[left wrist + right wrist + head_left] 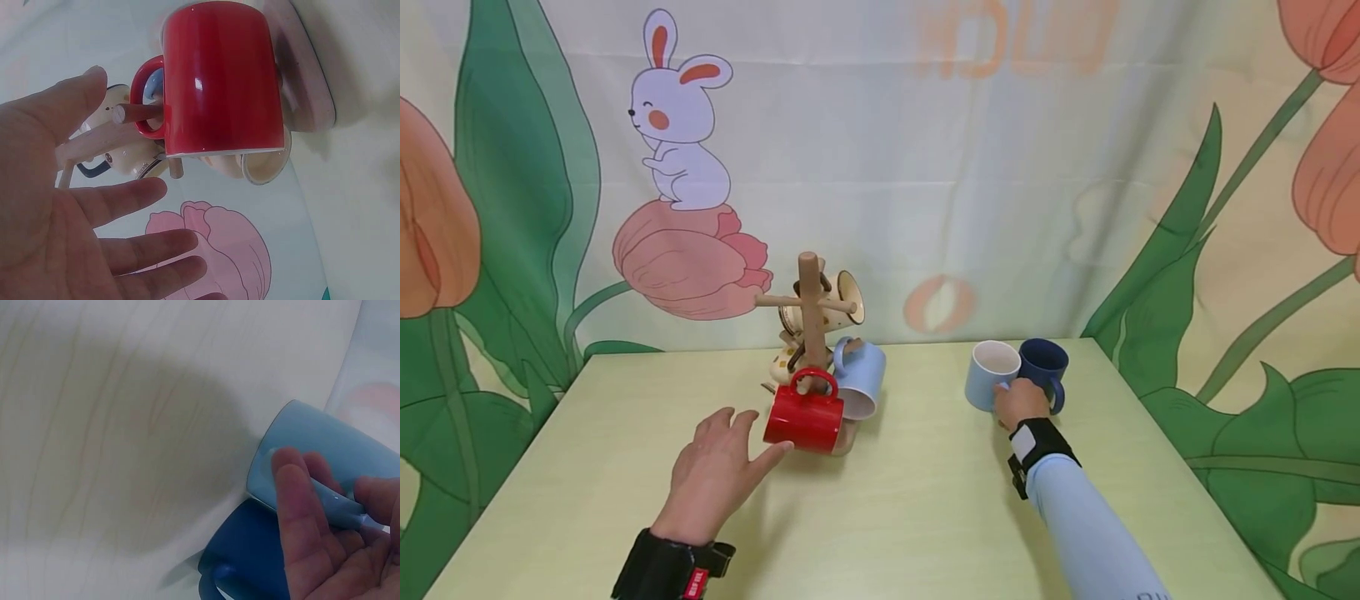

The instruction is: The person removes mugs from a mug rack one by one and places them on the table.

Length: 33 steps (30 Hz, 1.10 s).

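A red mug (805,417) hangs by its handle from a peg of the wooden mug tree (811,312). Just to its left, my left hand (718,475) is spread with nothing in it, the thumb close to the mug's lower edge. On the right of the table, my right hand (1024,402) grips the handle of a light blue mug (988,379) with a white inside. In the right wrist view, the fingers (300,506) and thumb close about that handle. Right beside it stands a dark blue mug (1043,362), partly hidden by the hand.
Another light blue mug (861,379) hangs on the tree's right side. Cream patterned mugs, one high up (848,298), hang at the back. The pale table (917,517) ends at a printed curtain (865,167).
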Available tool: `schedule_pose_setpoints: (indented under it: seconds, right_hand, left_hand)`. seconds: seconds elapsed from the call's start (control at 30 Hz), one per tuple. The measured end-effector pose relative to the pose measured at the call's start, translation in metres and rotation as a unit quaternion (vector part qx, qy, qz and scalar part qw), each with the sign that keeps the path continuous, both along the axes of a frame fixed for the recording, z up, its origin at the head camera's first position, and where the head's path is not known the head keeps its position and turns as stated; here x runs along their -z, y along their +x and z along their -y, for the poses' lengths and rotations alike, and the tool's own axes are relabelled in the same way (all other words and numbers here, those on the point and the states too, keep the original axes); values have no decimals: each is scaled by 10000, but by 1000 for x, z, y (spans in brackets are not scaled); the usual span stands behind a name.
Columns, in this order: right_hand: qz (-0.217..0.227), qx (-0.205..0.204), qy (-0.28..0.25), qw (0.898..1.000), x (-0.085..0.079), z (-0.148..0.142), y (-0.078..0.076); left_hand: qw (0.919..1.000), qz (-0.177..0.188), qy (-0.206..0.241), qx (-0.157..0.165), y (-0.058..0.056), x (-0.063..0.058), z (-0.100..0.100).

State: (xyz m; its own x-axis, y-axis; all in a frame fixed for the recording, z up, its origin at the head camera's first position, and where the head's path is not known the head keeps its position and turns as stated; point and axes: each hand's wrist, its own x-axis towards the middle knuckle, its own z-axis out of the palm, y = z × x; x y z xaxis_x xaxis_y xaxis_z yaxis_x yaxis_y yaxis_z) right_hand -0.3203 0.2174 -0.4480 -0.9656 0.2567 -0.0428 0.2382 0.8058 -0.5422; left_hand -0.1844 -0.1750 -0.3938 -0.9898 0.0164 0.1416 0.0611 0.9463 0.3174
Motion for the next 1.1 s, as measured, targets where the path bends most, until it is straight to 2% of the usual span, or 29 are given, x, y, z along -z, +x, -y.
schedule_pose_setpoints:
  seconds: [0.37,0.57,0.8,1.1]
  right_hand:
    - [42,-42,107,9999,1,1,-3]
    - [54,-170,153,9997,3,-1,-1]
    - [-116,-307,352,9988,-2,2,10]
    - [-356,-89,494,9981,-10,11,23]
  left_hand:
    - [10000,40,43,-34,-3,0,0]
    - [9997,-214,99,68,-7,0,2]
    - [9994,-328,112,92,-12,-4,3]
    - [9989,-448,38,112,-19,-11,3]
